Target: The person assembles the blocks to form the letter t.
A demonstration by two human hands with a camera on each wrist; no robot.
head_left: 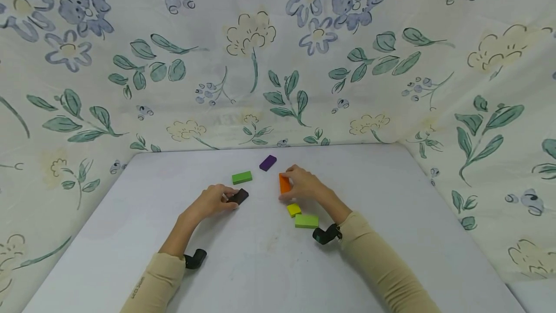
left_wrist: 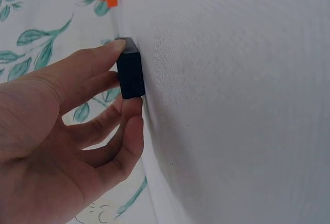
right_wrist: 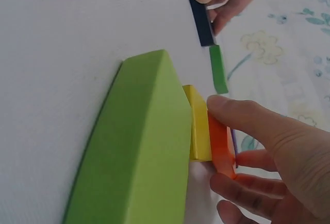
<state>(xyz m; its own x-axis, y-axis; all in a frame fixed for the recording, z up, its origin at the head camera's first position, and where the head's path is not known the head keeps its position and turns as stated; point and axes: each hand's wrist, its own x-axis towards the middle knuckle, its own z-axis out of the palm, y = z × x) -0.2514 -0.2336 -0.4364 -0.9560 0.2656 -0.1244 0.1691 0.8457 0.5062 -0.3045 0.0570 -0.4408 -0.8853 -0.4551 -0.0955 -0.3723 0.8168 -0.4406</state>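
Observation:
My left hand point(head_left: 214, 201) pinches a black block point(head_left: 238, 196) between thumb and fingers, low over the white table; the left wrist view shows the block's end point(left_wrist: 131, 74) at the fingertips. Just beyond it lies a green block point(head_left: 242, 177). To the right, my right hand point(head_left: 304, 185) grips an orange block point(head_left: 284, 183) by its two ends, thumb at the near one. A small yellow block point(head_left: 294, 209) lies just nearer than the orange one. Against the yellow block, or very close to it, is a light green block point(head_left: 306, 221). A purple block point(head_left: 268, 163) lies farthest back.
The white table point(head_left: 260, 274) ends at the back against a floral cloth point(head_left: 278, 124), which also hangs along both sides. Black wrist cameras point(head_left: 196, 259) sit at the sleeve cuffs, the right one point(head_left: 326, 234) close to the light green block.

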